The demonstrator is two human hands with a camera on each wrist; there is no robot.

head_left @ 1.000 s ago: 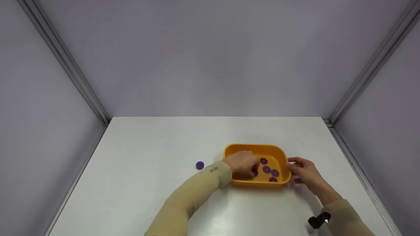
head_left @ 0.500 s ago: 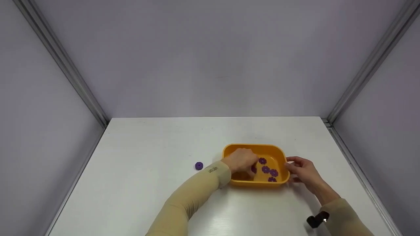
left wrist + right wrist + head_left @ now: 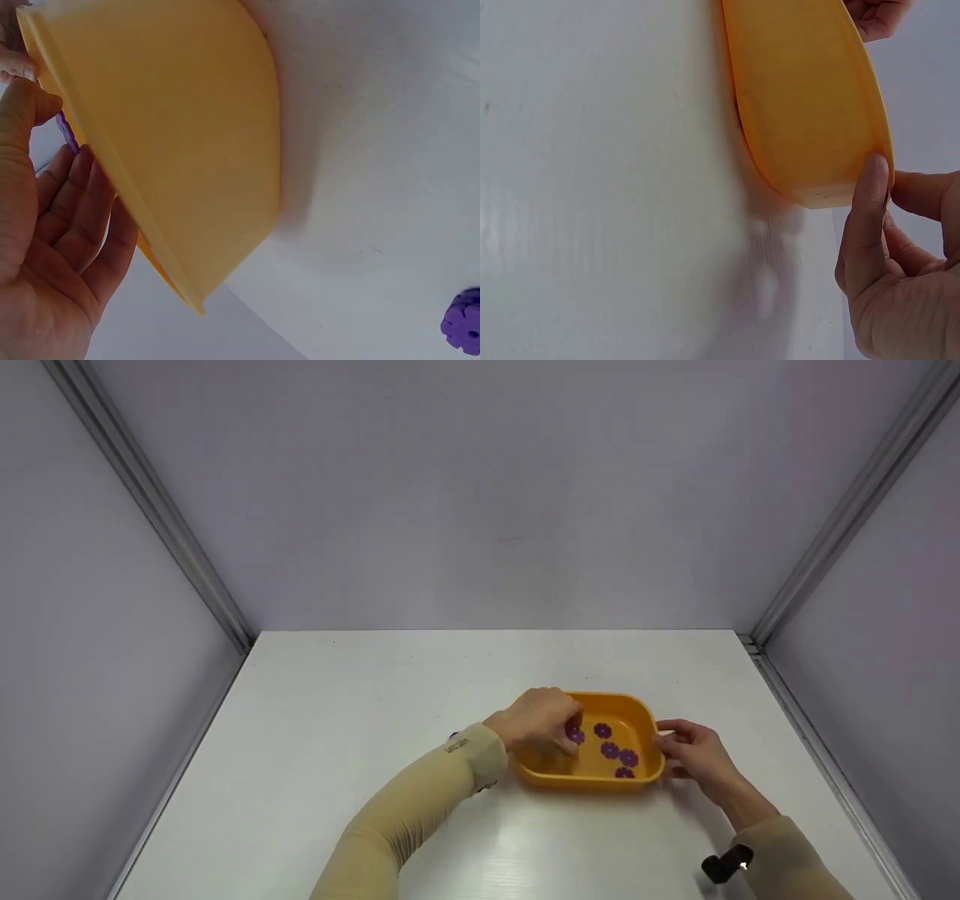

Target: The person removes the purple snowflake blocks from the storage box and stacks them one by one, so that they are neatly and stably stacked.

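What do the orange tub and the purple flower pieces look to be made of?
Orange tub: likely moulded plastic, smooth with a soft sheen, a thin rim and rounded corners. Purple flower pieces: probably matte plastic or foam, judging by their flat, notched outline and even colour; which one is unclear.

A white table [image 3: 337, 780] is seen, with a smooth and slightly glossy top on which soft light is reflected near the front. The table is enclosed on three sides by plain pale grey-lilac walls [image 3: 480, 487]. The back wall is joined to the left wall and to the right wall by metal corner strips [image 3: 146, 502], which run down slantwise to the far corners of the table. The light is even and diffuse, and only weak shadows are cast on the table top.
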